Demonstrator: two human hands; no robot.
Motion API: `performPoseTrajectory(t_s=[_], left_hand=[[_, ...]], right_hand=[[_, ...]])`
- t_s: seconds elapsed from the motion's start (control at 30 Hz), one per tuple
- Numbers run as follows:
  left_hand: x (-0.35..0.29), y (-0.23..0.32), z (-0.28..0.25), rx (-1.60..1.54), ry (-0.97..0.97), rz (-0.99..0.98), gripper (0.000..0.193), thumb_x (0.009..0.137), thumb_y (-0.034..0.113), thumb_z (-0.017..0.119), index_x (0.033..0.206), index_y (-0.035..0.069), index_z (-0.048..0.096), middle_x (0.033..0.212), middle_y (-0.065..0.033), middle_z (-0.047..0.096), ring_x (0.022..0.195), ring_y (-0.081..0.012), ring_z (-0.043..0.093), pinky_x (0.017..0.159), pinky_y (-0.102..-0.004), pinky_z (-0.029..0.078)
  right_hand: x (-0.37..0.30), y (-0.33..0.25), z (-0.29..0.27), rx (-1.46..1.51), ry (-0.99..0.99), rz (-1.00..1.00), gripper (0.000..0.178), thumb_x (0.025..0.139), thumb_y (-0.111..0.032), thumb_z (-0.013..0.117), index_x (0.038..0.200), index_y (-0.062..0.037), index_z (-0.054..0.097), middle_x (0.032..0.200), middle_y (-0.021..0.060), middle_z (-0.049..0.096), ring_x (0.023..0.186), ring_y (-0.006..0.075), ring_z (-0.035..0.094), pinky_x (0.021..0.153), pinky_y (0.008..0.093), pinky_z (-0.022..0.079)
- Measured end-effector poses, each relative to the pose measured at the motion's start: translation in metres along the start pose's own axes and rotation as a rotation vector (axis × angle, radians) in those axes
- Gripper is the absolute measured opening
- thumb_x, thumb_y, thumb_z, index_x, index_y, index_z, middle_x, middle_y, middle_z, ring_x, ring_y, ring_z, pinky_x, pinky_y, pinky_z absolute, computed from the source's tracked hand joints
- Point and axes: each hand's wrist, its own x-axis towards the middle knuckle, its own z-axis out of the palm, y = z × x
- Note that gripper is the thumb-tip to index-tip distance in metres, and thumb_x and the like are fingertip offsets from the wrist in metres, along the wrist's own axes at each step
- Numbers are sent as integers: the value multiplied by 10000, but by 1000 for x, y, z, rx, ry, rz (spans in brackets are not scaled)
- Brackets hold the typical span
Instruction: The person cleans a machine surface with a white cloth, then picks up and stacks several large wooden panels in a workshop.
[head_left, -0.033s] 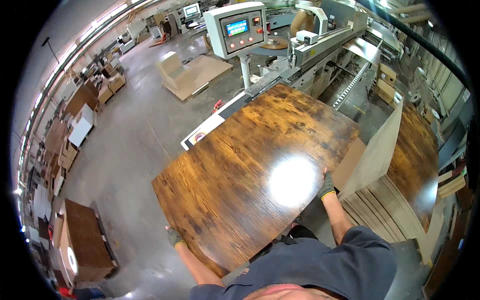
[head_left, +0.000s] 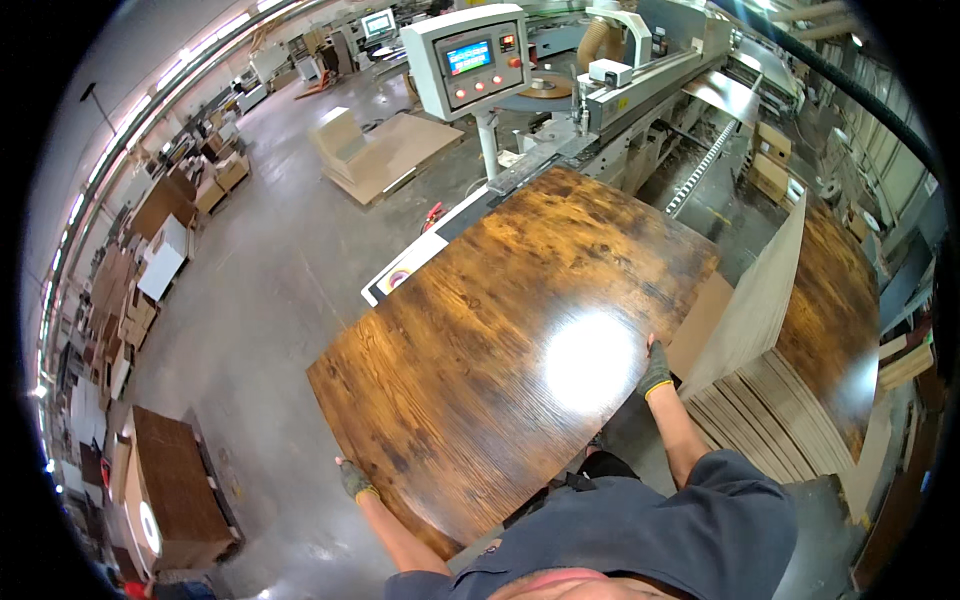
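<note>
A large wood panel (head_left: 480,330) with a dark brown, rustic grain spreads out in front of me, and a bright reflection glares off its right half. At its left edge, my left hand (head_left: 354,478) grips the panel, fingertips bare beyond a grey glove with a yellow cuff. My right hand (head_left: 655,370), gloved alike, is closed on the near right edge with its thumb up; the fingers beneath are hidden. The panel's far end lies over the bed of a long machine (head_left: 440,240).
Close on my right stands a thick stack of panels (head_left: 770,420) with the same brown face. A control box (head_left: 468,62) with a lit screen rises on a post beyond the panel. Cardboard boxes (head_left: 770,165) sit far right; a brown-topped stack (head_left: 180,480) stands on the floor at left.
</note>
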Motion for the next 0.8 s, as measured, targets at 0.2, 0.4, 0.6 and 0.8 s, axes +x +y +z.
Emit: performPoseTrajectory(t_s=[0.2,0.4,0.6,0.8], left_hand=[[-5,1,11,500,-113,140,735,994,585,294,1079,-52,649,1037,-222,691,943,-368,649,817,-465,486],[-57,24,36,344,-214,80,829,829,675,599,1066,-119,613,986,-198,668,863,-295,591,807,-420,497],[-61,18,55,476,-45,-8,681,772,587,745,912,-66,610,878,-159,651,780,-258,597,759,-389,513],[-45,7,59,13,-184,-147,460,866,320,743,962,-88,553,969,-161,666,817,-202,639,752,-335,545]], right_hand=[[49,-12,-8,-165,357,86,697,855,-561,626,1348,-81,516,1464,137,413,1335,291,366,1073,484,327],[65,-29,-40,-368,519,162,760,821,-570,674,1393,-102,499,1471,111,420,1363,321,340,1087,498,300],[53,-54,-11,-168,473,230,733,815,-490,743,1355,-51,515,1418,140,469,1273,321,460,1024,503,405],[65,-73,0,-260,623,427,907,778,-563,745,1443,-49,405,1540,143,311,1375,344,333,1101,549,293]])
